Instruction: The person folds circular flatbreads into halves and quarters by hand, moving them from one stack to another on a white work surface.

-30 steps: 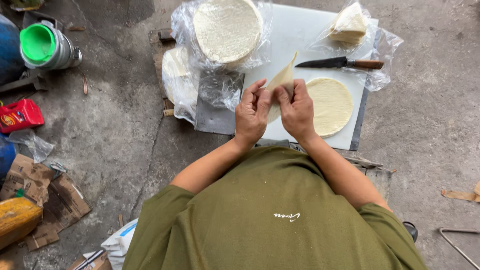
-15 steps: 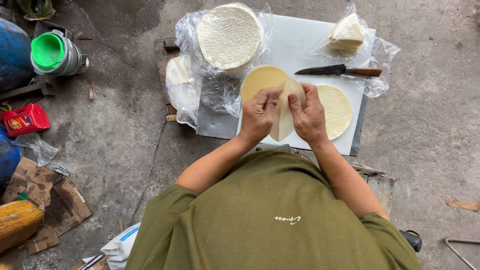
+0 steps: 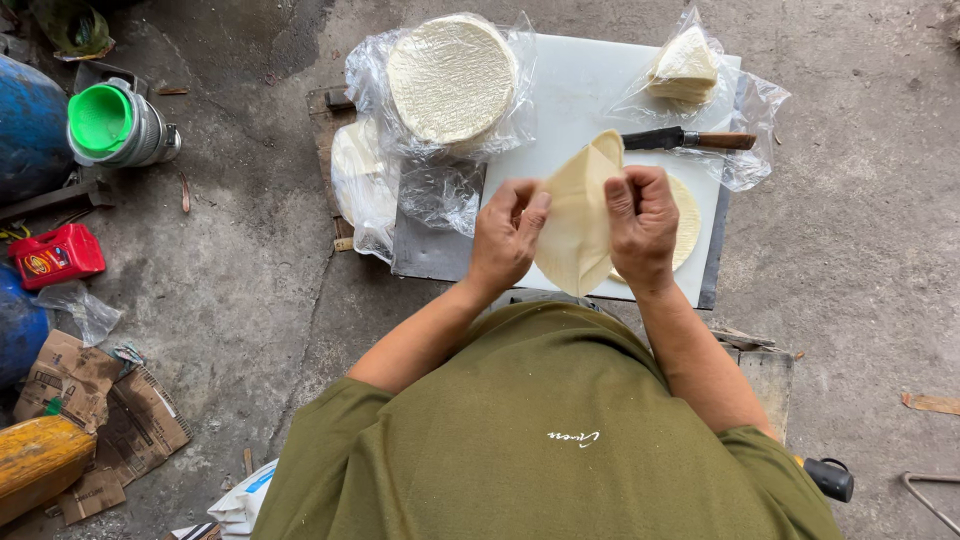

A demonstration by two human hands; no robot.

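While both hands are pinching one folded wrapper [image 3: 575, 225] above the white board [image 3: 580, 90] | left hand [image 3: 508, 235] gripping at 9 o'clock, right hand [image 3: 643, 225] at 3 | one knife [image 3: 690, 140] lying at 12 | one round stack [image 3: 452, 78] sitting at 11

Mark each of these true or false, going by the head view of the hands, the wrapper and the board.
1. Both hands, left hand and right hand, hold one thin round wrapper. True.
2. The knife is in the right hand. False: it lies on the white board, untouched.
3. The round stack sits in clear plastic. True.
4. The green-lidded container stands on the board. False: it stands on the concrete floor, off to the left.
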